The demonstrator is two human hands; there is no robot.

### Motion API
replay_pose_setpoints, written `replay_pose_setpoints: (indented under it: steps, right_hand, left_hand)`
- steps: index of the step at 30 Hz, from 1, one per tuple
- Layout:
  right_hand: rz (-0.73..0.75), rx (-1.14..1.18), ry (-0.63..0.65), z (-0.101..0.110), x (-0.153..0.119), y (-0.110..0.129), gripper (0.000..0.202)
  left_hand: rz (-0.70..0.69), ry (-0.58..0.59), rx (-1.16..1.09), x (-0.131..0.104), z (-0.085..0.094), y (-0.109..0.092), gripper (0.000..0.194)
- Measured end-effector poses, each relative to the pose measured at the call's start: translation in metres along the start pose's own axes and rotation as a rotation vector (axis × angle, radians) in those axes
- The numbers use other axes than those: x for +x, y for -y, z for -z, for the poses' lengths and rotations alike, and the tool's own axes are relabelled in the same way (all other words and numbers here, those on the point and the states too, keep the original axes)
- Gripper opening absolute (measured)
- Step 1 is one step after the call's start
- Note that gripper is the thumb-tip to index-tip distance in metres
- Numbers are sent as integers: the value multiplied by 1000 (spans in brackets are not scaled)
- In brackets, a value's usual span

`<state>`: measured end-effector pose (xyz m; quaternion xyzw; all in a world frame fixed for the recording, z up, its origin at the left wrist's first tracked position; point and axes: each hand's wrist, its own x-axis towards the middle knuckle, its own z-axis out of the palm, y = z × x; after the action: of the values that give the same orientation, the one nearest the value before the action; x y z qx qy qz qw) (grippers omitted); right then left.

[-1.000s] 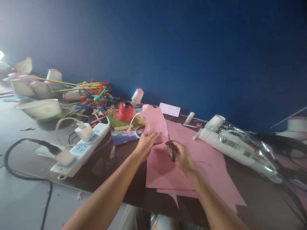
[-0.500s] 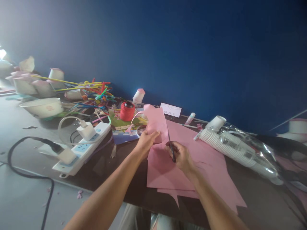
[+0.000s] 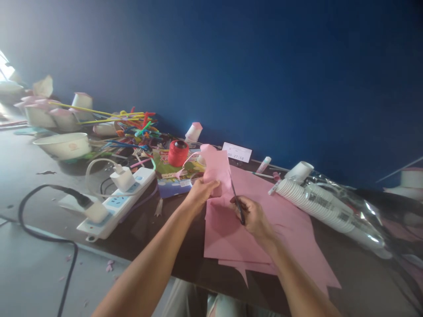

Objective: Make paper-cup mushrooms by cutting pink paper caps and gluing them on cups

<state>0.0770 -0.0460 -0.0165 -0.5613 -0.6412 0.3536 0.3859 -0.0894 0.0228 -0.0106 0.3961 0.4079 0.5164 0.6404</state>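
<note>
My left hand pinches a piece of pink paper, its thumb on top, and holds it up off the table. In my right hand is a pair of dark scissors, the fingers wrapped round the handles. The blades point away from me and lie along the right edge of the raised piece. Larger pink sheets lie under both hands, with a ragged cut at the near edge.
A white power strip with plugs stands to the left, near a white bowl and colourful pipe cleaners. A red thread spool sits behind my left hand. Wrapped paper cups, a glue stick and a timer display are beyond.
The view has shifted slightly, so the surroundings sit a little further right. Both hands keep their grips on the paper and scissors. The timer reads one second more.
</note>
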Motion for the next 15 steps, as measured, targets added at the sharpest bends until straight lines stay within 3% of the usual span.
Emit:
replay_pose_setpoints:
  steps: [15]
  right_hand:
    - [-3,-7,59,6,1,5,33]
  left_hand:
    - [27,10,64,-2,4,-12,14]
